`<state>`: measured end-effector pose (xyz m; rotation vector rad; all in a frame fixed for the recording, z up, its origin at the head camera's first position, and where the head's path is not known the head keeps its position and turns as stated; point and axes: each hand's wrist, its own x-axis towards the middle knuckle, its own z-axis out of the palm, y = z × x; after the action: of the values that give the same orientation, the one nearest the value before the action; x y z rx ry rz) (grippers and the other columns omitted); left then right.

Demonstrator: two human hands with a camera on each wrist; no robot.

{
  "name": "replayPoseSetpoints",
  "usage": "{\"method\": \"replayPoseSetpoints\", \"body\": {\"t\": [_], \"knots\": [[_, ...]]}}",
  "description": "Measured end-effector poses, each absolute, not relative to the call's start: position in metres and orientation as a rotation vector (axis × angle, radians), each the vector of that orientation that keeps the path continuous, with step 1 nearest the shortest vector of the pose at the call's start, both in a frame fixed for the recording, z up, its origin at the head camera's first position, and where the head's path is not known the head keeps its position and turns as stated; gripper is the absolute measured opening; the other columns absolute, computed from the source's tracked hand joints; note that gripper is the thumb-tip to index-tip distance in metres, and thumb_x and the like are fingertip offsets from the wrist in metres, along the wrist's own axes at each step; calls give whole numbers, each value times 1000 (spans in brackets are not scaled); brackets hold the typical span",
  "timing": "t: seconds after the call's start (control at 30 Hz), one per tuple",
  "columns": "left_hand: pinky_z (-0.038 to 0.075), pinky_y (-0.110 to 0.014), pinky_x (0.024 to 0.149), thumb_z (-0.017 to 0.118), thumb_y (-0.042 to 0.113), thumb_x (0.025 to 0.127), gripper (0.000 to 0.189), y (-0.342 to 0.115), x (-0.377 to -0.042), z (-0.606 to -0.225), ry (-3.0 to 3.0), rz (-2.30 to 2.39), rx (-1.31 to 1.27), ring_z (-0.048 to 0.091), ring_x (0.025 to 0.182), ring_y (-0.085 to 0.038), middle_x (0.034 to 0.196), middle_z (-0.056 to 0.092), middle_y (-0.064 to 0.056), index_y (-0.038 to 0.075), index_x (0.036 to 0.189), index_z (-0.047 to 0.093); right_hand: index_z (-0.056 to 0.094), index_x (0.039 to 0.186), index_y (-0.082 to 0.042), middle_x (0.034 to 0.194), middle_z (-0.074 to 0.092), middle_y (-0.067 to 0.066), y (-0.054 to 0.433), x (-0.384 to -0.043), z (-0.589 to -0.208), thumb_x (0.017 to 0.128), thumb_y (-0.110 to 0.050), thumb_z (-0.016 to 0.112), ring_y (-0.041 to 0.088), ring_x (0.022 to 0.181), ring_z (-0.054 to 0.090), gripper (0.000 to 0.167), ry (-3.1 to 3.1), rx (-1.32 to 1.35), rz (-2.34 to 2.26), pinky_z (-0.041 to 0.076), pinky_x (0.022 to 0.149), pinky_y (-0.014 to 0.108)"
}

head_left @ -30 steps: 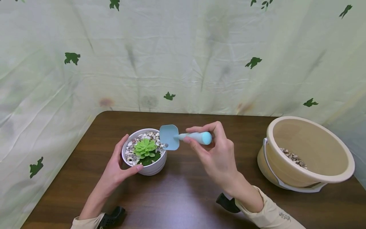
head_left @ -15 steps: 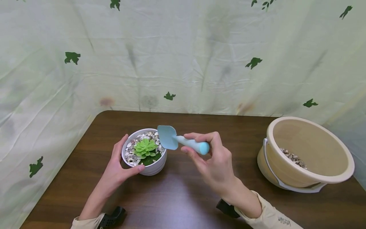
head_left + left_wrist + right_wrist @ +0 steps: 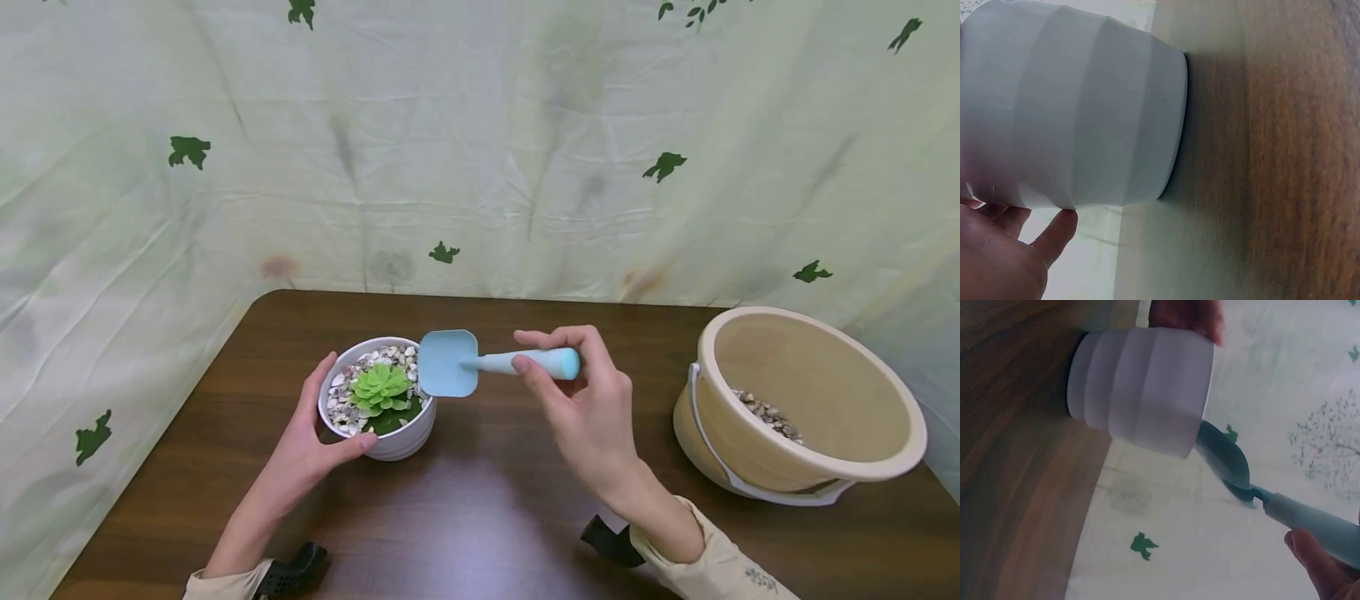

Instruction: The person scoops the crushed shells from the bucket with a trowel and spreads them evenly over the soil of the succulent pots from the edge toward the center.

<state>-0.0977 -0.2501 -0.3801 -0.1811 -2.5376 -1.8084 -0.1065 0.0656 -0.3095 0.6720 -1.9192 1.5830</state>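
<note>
A white ribbed flower pot (image 3: 401, 442) stands upright on the table, holding a green succulent (image 3: 380, 388) among pale pebbles (image 3: 341, 408). My left hand (image 3: 311, 446) grips the pot from the left, thumb at the near rim and fingers along the far side. With thumb and fingers, my right hand (image 3: 585, 408) holds a light blue trowel (image 3: 447, 363) by its handle. The blade's tip is at the pot's right rim, and no pebbles show on it. In the right wrist view the trowel blade (image 3: 1225, 456) slopes at the rim of the pot (image 3: 1147, 387).
A large beige bucket (image 3: 690, 425) with a lowered handle stands on the right of the dark wooden table (image 3: 480, 517). Some pebbles (image 3: 767, 415) lie inside it. Behind the table hangs a pale curtain (image 3: 510, 167) with green leaf patterns.
The trowel blade first shifts left over the pot's rim, then back right with my right hand. A pebble seen at the blade's edge earlier no longer shows there. My left hand and the pot stay put.
</note>
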Motion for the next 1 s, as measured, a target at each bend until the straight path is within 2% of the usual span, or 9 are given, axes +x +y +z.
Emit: {"method": "replayPoseSetpoints", "body": {"t": [0.13,0.23,0.3,0.4,0.53,0.63,0.73,0.87,1.0], "knots": [[16,-59,107,79,12,80,105,-250,-98,-380,-2544,-1799,-189,20,140,-30,158,15,-9,28,158,10,53,104,3,110,71,8,76,-113,-308,88,-2,72,26,82,70,25,-1870,587,1798,57,68,34],[16,-60,107,80,13,80,106,-250,-98,-380,-2553,-1791,-184,20,140,-30,158,15,-9,29,158,9,53,105,3,109,70,15,86,-120,-308,90,-4,70,31,91,69,25,-1795,511,1966,56,74,44],[17,-59,107,80,13,80,107,-250,-98,-380,-2556,-1790,-184,20,140,-30,158,14,-9,30,158,8,52,105,4,108,69,19,93,-125,-308,91,-4,70,33,95,68,24,-1743,452,2052,55,75,46],[23,-42,108,79,13,81,108,-250,-96,-381,-2561,-1780,-186,23,139,-29,158,15,-8,32,158,7,52,103,4,105,69,21,102,-129,-308,91,-4,69,33,95,69,23,-1669,374,2154,55,75,49],[30,-15,98,77,6,81,109,-252,-92,-384,-2508,-1801,-238,25,138,-31,158,13,-9,30,158,5,53,102,5,104,70,21,112,-131,-306,92,-4,67,36,90,70,19,-1616,346,2233,54,76,50],[29,-9,97,75,-3,79,110,-254,-87,-388,-2436,-1845,-304,20,141,-30,160,10,-13,24,158,4,56,102,5,102,69,22,119,-131,-304,93,-4,66,37,91,70,16,-1616,361,2253,54,76,49],[29,-10,99,74,-9,77,110,-257,-80,-391,-2395,-1839,-336,18,144,-18,159,11,-17,20,158,5,58,103,6,100,68,22,125,-129,-301,94,-3,65,34,94,69,15,-1630,370,2232,54,76,47],[31,-10,98,74,-11,75,110,-262,-67,-394,-2411,-1748,-337,23,139,-1,157,17,-20,20,158,8,58,107,9,101,65,25,131,-126,-300,94,0,63,36,96,66,16,-1666,410,2146,55,77,44],[32,-10,96,76,-9,75,109,-266,-51,-400,-2478,-1632,-328,26,135,3,152,25,-19,20,158,10,57,108,12,101,66,25,137,-125,-297,95,3,60,37,98,65,16,-1678,447,2073,54,82,40]]}}
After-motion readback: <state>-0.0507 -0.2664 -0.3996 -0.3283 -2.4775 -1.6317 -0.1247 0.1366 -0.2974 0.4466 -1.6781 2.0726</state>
